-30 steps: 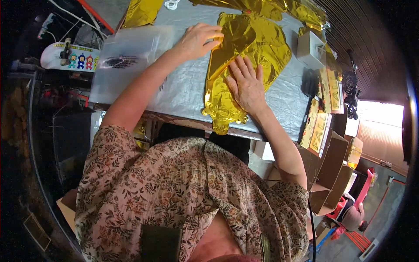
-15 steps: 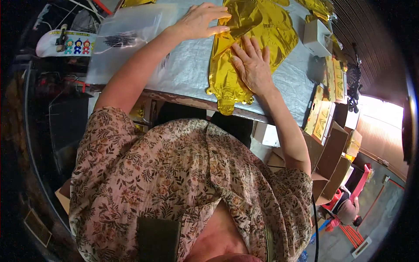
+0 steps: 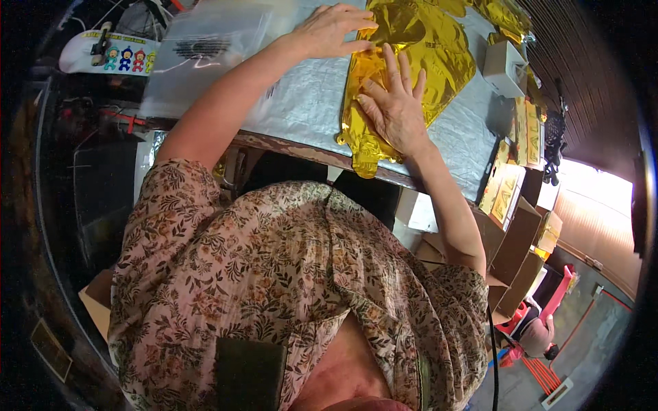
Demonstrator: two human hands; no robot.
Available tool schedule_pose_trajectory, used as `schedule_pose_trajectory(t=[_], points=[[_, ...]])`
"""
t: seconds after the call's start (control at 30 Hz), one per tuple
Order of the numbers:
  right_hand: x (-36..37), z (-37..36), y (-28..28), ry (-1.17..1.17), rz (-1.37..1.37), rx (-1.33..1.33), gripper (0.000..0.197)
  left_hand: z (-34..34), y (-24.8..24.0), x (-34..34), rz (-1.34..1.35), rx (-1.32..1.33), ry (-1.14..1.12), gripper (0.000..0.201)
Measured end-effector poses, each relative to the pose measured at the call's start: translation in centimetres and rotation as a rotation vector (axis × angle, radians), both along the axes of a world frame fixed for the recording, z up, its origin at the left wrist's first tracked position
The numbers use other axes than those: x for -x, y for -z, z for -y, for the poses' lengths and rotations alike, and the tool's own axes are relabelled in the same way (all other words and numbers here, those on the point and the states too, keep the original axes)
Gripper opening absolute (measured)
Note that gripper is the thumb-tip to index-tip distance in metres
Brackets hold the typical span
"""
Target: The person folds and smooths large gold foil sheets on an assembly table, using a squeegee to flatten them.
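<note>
A shiny gold foil balloon [image 3: 442, 75] lies flat on the silvery-grey table cover, its narrow neck end pointing toward me at the table's near edge. My right hand [image 3: 399, 120] rests on the foil with its fingers spread. At the foil's left edge is my left hand [image 3: 332, 31], fingers stretched out and the thumb held apart from them. Its fingertips touch a folded strip of the foil, and nothing is clearly pinched between them. The balloon's far end runs out of the top of the view.
Left of the foil lies a stack of clear plastic bags [image 3: 205, 55]. More gold foil [image 3: 500, 17] and a white box [image 3: 505, 68] sit at the table's far right. Printed cartons [image 3: 504, 188] stand off the right edge. Another person [image 3: 534, 335] is at lower right.
The fingers of my right hand have spread wider and reach slightly farther up the foil. The foil's left edge and my left hand appear a little farther right; the whole view has also shifted slightly.
</note>
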State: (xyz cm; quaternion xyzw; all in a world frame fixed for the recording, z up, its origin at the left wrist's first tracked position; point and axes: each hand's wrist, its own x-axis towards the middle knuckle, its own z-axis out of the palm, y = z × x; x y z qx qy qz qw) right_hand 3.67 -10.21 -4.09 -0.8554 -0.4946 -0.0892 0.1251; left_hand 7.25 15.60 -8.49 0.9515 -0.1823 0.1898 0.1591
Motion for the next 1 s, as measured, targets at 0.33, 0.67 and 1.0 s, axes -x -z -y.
schedule_pose_trajectory(t=[0.33, 0.67, 1.0], points=[[1.0, 0.9, -1.5, -0.196, -0.069, 0.040, 0.036, -0.1, 0.6, 0.1, 0.015, 0.049, 0.004, 0.050], [2.1, 2.9, -0.6, 0.046, -0.138, 0.077, 0.047, 0.0, 0.9, -0.2, 0.042, 0.014, -0.017, 0.054], [1.4, 2.6, -0.5, -0.029, -0.159, 0.033, 0.047, 0.3, -0.5, 0.8, -0.003, -0.007, 0.007, 0.076]])
